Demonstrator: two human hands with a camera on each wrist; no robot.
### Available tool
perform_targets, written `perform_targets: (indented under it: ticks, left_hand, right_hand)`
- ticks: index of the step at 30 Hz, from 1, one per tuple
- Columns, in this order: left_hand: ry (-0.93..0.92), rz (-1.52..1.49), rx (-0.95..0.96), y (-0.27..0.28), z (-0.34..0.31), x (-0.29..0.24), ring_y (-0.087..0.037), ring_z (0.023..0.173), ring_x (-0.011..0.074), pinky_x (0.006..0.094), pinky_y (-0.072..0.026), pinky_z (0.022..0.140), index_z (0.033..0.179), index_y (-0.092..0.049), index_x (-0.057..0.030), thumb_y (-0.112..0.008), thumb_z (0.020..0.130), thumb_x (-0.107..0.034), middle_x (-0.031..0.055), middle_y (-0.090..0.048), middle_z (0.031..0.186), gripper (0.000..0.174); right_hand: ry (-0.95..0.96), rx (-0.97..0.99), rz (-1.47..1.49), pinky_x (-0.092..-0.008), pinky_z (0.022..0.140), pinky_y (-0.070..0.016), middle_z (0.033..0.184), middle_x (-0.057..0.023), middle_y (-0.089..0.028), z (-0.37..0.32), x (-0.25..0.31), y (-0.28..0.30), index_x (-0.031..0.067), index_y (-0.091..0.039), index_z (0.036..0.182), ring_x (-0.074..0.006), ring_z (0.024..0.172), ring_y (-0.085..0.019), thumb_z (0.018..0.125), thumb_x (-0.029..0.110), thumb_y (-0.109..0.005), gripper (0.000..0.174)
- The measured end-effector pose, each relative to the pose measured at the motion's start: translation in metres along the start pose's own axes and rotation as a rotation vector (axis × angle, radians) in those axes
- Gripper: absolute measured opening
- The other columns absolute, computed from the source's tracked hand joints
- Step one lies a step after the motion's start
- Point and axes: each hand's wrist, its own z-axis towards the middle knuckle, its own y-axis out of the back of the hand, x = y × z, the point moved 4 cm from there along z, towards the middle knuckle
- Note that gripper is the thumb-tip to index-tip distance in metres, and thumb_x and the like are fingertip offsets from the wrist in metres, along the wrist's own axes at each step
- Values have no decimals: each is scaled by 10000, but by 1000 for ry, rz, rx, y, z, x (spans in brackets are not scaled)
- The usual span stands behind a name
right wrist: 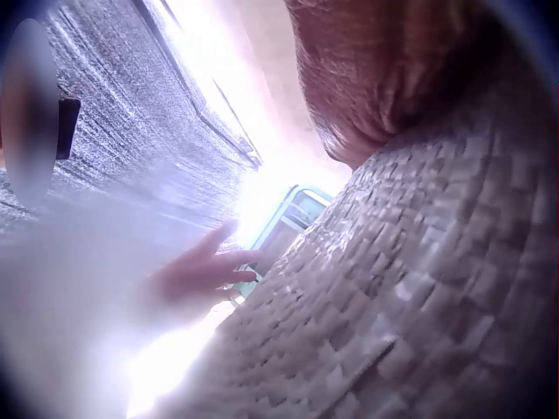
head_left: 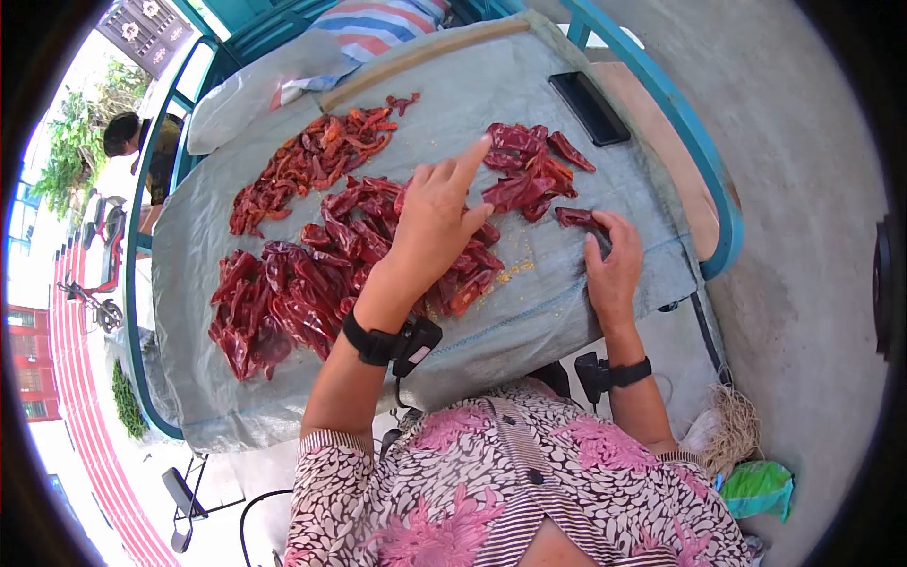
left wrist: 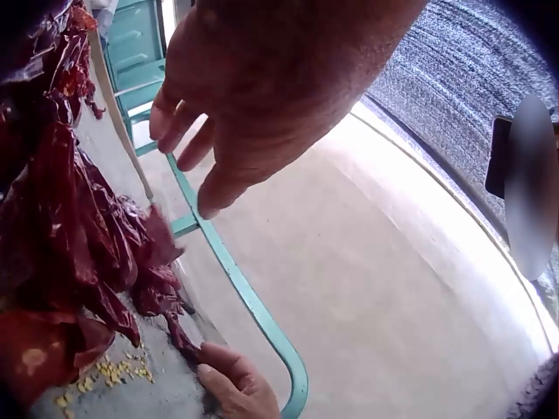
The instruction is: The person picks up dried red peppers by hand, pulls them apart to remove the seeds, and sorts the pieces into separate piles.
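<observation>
Over the dark red dried peppers [head_left: 351,219], the left hand [head_left: 433,213] hangs with fingers spread, its index fingertip near the edge of a smaller pepper cluster [head_left: 531,180]. Nothing is in its grip; the left wrist view shows this hand [left wrist: 253,96] above the sheet's edge with loose fingers. To the right, the right hand [head_left: 616,265] pinches one end of a dark red pepper [head_left: 574,217] between thumb and fingers. That pepper [left wrist: 181,339] and the right hand [left wrist: 238,384] also appear low in the left wrist view. The right wrist view is hazy and hides the right fingertips.
Shrivelled orange-red peppers [head_left: 312,161] form another pile at the back left. A black phone [head_left: 590,109] lies at the back right of the grey woven sheet [head_left: 472,90]. Yellow seeds [head_left: 515,271] are scattered near the peppers. A teal metal rail [head_left: 694,156] curves around the right side.
</observation>
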Motion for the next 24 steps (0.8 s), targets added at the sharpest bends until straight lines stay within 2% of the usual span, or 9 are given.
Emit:
perform_targets:
  ticks: [3, 6, 12, 15, 18, 21, 24]
  left_hand:
    - [25, 201, 143, -9, -12, 20, -554, 1122, 397, 466, -455, 1024, 1380, -608, -75, -738, 867, -150, 162, -652, 1183, 534]
    - [62, 248, 187, -18, -23, 35, -557, 1128, 392, 468, -463, 1004, 1304, -642, -68, -749, 852, -155, 153, -655, 1167, 473]
    - [71, 230, 224, -24, -17, 41, -593, 1034, 368, 444, -483, 927, 1086, -663, -61, -739, 854, -132, 148, -646, 1058, 253]
    - [1, 179, 136, -18, -17, 36, -599, 1000, 365, 436, -486, 910, 1039, -641, -54, -720, 865, -88, 142, -639, 1028, 194]
    - [5, 81, -39, -6, -17, 27, -612, 976, 347, 424, -500, 875, 1031, -635, -47, -718, 867, -43, 135, -636, 1008, 184]
    - [85, -20, -109, 7, -17, 12, -610, 1024, 370, 458, -504, 882, 1024, -642, -43, -726, 842, -9, 143, -641, 1018, 203]
    - [6, -152, -119, 8, -17, -9, -623, 1073, 355, 431, -519, 916, 1053, -649, -45, -729, 840, 13, 142, -663, 1086, 235]
  right_hand:
    - [-22, -7, 20, -447, 1069, -418, 1260, -122, -651, 0, -3, 0, 102, -667, 1220, -323, 1220, -583, 865, 99, -692, 356]
    - [-32, -16, 26, -449, 1069, -424, 1238, -130, -659, 1, -3, 0, 91, -671, 1205, -326, 1205, -594, 863, 101, -692, 343]
    - [-23, -32, 44, -456, 1060, -430, 1230, -132, -659, 1, -2, 1, 80, -664, 1206, -330, 1190, -599, 860, 118, -698, 350]
    - [-7, -26, 10, -453, 1054, -431, 1227, -128, -659, 1, -2, 1, 84, -658, 1216, -332, 1186, -599, 856, 127, -703, 365]
    - [-25, -35, 14, -449, 1045, -435, 1223, -127, -660, 1, -1, 0, 85, -654, 1220, -334, 1181, -599, 851, 123, -706, 375]
    - [-34, -26, 16, -449, 1045, -431, 1228, -129, -657, 1, -3, -1, 86, -655, 1220, -334, 1185, -596, 854, 119, -702, 371]
    - [-37, -8, 50, -454, 1056, -422, 1235, -130, -654, 1, -3, 0, 85, -654, 1226, -339, 1188, -593, 864, 124, -693, 366]
